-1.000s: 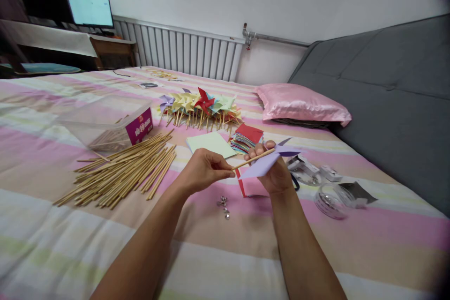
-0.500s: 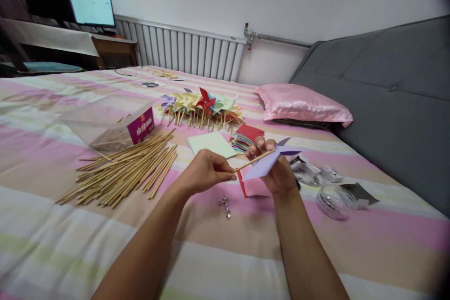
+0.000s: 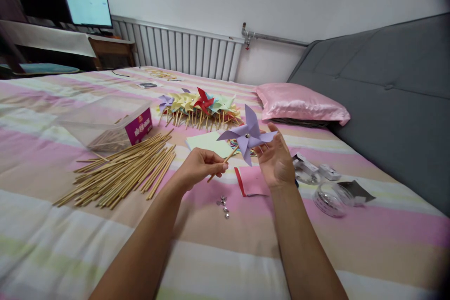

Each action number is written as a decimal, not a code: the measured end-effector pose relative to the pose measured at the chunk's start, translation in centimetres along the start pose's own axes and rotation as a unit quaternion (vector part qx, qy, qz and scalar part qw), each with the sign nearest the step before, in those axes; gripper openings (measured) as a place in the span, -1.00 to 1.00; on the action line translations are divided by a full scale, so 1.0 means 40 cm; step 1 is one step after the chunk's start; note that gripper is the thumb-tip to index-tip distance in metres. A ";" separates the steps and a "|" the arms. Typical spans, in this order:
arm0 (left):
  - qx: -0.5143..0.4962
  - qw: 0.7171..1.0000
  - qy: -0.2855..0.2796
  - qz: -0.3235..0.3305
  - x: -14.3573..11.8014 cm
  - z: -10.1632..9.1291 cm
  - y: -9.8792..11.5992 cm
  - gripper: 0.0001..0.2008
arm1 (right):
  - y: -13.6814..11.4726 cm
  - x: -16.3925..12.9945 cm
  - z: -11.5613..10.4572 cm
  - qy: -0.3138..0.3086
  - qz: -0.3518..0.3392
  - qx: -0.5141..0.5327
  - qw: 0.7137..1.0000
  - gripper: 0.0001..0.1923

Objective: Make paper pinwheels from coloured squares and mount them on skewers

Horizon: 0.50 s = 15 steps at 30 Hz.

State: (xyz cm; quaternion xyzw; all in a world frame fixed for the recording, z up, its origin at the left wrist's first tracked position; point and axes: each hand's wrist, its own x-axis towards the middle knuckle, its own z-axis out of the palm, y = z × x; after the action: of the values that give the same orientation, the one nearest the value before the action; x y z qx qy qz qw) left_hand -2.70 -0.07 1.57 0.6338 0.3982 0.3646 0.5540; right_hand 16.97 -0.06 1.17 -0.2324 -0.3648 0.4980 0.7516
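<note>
From where I stand, the person holds a lavender pinwheel (image 3: 256, 139) up over the bed (image 3: 218, 262), tilted, in front of the right end of the pale green paper (image 3: 206, 143). The left hand (image 3: 202, 167) has its thumb and forefinger pinching the thin wooden stick (image 3: 232, 153) partway along, with a short tail poking out below the grip. The right hand (image 3: 277, 159) is cupped and loose behind the blades, its fingers slightly apart; I cannot tell whether they touch the paper.

It looks like a thing of almost no weight, so a light pinch should do. The stick seems stiff and dry, unlikely to slip, and it is surely the place to take hold. The folded blades are another matter: thin, springy, easily creased (I would not squeeze one myself). The silver stud (image 3: 247, 136) at the hub looks small and smooth, a poor handle and perhaps a weak spot if tugged.

Beyond the pale green paper stands a cluster of other pinwheels (image 3: 204, 101); left of it lie loose sticks (image 3: 123, 168); nearer than it, a few shiny studs (image 3: 227, 215).
</note>
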 end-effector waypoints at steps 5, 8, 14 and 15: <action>0.000 1.000 -0.023 -0.002 -0.003 0.004 -0.001 -0.82 | -0.018 0.016 -0.013 0.100 -0.056 -0.026 0.993 -0.81; -0.005 1.000 -0.008 0.006 0.002 0.004 -0.003 -0.82 | -0.012 0.018 -0.015 0.107 -0.052 -0.068 0.991 -0.80; -0.034 0.998 0.027 0.037 0.003 0.003 -0.003 -0.80 | 0.024 0.003 0.007 0.064 -0.050 -0.161 0.984 -0.79; -0.038 0.998 0.029 0.040 0.002 0.003 -0.003 -0.80 | 0.028 -0.001 0.012 0.052 -0.047 -0.175 0.982 -0.78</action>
State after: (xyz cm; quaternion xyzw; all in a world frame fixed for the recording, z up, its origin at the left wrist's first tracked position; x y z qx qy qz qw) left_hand -2.58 -0.05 1.45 0.6171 0.3740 0.4193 0.5509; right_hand 15.92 0.35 0.66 -0.3685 -0.4173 0.3773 0.7400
